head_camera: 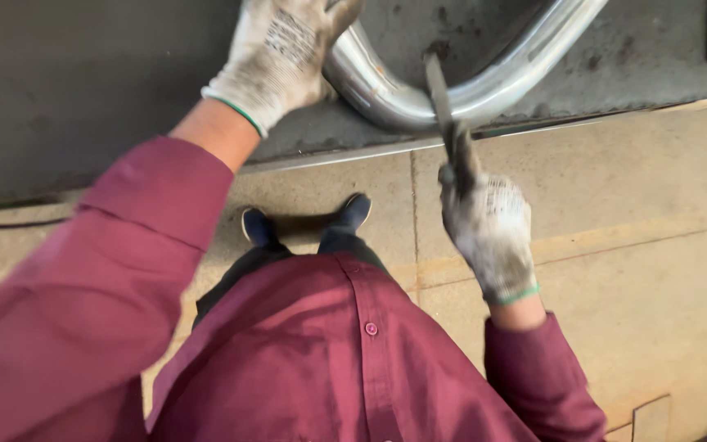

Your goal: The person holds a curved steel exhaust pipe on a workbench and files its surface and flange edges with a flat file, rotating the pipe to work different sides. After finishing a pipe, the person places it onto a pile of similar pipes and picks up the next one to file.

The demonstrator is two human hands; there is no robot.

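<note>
1. Two gloved hands work at a bent metal tube (460, 90), a shiny U-shaped bend lying on a dark workbench top (83, 82) at about 12 o'clock in the head view.
2. The left hand (284, 53), in a soiled white knit glove with a green cuff, sits at 11 o'clock and is clenched over the left leg of the tube, fingers wrapped around the top of it.
3. The right hand (488, 225), gloved the same way, is at 2 o'clock from the person's chest and grasps the dark handle of a flat file (439, 94).
4. The file runs up and slightly left from that fist, and its blade lies across the bottom curve of the tube, touching the metal near the bench edge.
5. The bottom of the bend lies just inside the bench's front edge (353, 154), a pale strip running from 9 o'clock up toward 3 o'clock; the right hand hangs outside that edge, over the floor.
6. Inside the tube's curve the bench top is bare but scuffed; to the left of the left hand the dark surface runs open to the frame edge.
7. Below the edge lies a tan concrete floor (640, 205) with seams and a faded yellow stripe, open on the right side.
8. The person's maroon shirt (329, 352) fills 6 o'clock, and two dark shoes (304, 225) stand near the bench's foot.
</note>
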